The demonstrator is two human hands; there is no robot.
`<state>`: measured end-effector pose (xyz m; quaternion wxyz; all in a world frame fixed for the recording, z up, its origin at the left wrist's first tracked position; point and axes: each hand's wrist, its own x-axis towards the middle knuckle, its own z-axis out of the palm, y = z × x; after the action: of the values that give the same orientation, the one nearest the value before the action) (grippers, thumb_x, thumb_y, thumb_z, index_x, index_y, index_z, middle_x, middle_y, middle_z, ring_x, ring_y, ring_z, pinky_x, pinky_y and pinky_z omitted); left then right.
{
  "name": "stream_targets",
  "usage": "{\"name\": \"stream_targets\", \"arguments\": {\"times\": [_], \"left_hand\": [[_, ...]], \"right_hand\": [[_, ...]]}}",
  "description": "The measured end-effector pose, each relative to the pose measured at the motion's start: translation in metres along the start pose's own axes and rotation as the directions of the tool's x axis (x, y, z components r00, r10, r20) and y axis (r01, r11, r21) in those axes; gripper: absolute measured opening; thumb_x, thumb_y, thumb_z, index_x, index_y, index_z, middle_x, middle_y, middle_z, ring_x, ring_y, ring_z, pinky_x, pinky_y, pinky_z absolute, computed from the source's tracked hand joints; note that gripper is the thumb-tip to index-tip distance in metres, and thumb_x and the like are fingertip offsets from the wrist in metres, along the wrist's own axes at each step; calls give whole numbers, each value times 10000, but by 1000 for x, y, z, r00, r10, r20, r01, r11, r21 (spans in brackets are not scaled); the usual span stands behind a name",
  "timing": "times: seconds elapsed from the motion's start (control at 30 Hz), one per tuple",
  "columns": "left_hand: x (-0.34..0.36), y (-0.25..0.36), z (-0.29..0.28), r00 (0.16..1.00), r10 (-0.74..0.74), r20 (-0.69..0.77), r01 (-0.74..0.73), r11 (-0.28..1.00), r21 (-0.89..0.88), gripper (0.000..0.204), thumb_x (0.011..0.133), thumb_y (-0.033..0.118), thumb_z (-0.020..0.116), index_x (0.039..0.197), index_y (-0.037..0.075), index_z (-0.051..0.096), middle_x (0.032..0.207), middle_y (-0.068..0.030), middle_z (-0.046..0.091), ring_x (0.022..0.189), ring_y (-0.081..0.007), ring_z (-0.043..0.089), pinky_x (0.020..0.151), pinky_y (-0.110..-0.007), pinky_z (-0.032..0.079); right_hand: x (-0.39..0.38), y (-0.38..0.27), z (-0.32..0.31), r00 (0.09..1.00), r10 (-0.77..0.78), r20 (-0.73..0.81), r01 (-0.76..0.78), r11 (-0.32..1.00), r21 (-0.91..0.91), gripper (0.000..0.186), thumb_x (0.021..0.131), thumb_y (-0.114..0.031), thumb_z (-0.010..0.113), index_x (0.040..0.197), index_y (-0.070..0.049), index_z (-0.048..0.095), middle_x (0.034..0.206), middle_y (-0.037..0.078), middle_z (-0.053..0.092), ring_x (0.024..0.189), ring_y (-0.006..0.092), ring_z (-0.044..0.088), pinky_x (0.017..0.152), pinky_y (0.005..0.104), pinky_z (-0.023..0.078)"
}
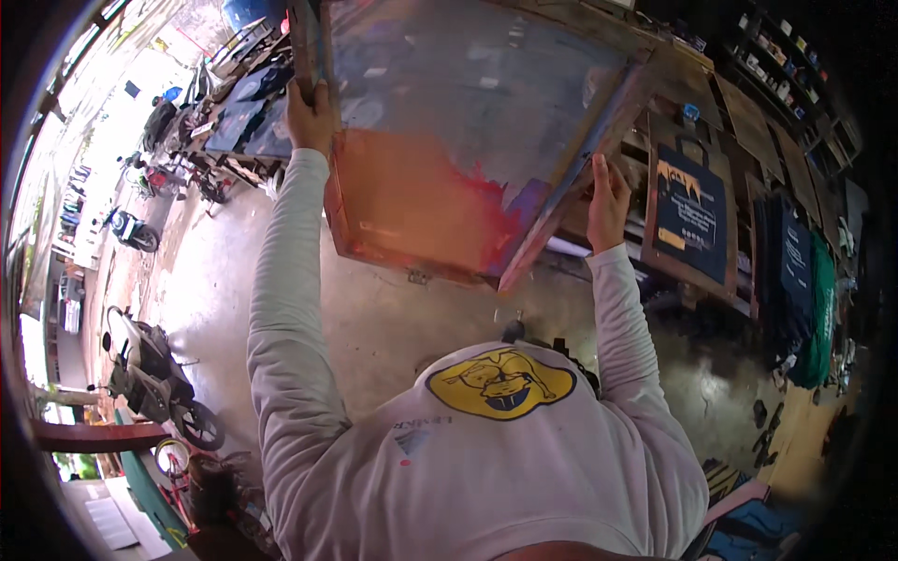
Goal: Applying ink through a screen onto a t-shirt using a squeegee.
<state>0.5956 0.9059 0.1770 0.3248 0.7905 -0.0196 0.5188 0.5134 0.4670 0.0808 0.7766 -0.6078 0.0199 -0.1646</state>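
Note:
A large screen-printing frame (341, 222) with wooden rails is held up tilted in front of me. Its mesh is bluish grey, with orange-red ink staining the near left part and purple smears by the right rail. My left hand (311, 117) is wrapped round the left rail, fingers partly hidden behind the wood. At the right rail is my right hand (609, 208), its thumb and fingers pointing up against the outer edge. How firmly it grips there is hard to see.
To the right, a dark printed tote bag (692, 210) lies on a board. Beyond it hang dark and green cloths (818, 309). Shelves (786, 56) with small containers stand at the far right. Parked motorcycles (154, 379) line the left side. Concrete floor (402, 318) shows below the frame.

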Motion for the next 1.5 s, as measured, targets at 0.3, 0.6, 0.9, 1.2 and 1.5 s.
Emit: {"name": "stream_targets", "arguments": {"times": [0.3,0.6,0.9,1.2,1.5], "left_hand": [[38,-79,132,996,-7,94,1,998,65,347,892,333,636,1059,42,546,891,-234,676,852,-459,643,724,-511,498],[70,-190,263,925,-124,359,62,982,179,393,888,360,632,1079,32,529,942,-265,676,866,-485,630,753,-549,491],[54,-300,387,769,-196,608,253,968,-8,412,862,348,673,1050,-10,592,968,-274,676,976,-447,643,830,-487,512],[17,-346,473,474,-367,801,234,929,287,482,858,408,651,1094,-11,616,1054,-263,679,1070,-436,617,934,-465,484],[-22,-351,483,654,61,754,-5,997,-77,829,914,417,632,1511,-4,240,1262,-226,612,1169,-327,603,922,-410,481]], "right_hand": [[117,30,20,998,-30,-62,21,990,-137,425,955,-373,645,1155,2,674,1083,34,664,976,116,572,878,259,429],[232,91,64,971,130,-202,-204,891,-405,560,900,-475,663,1173,13,664,1089,81,679,980,164,600,847,313,443],[361,193,75,904,196,-379,-394,727,-562,645,874,-557,645,1205,-3,644,1172,138,662,1074,258,624,893,361,476],[406,260,76,890,-9,-456,-448,171,-877,615,895,-527,557,966,70,690,1020,280,681,991,437,650,859,480,510],[381,287,75,941,-204,-268,-204,289,-935,408,867,-398,657,921,5,693,866,187,710,834,351,688,745,423,531]]}}
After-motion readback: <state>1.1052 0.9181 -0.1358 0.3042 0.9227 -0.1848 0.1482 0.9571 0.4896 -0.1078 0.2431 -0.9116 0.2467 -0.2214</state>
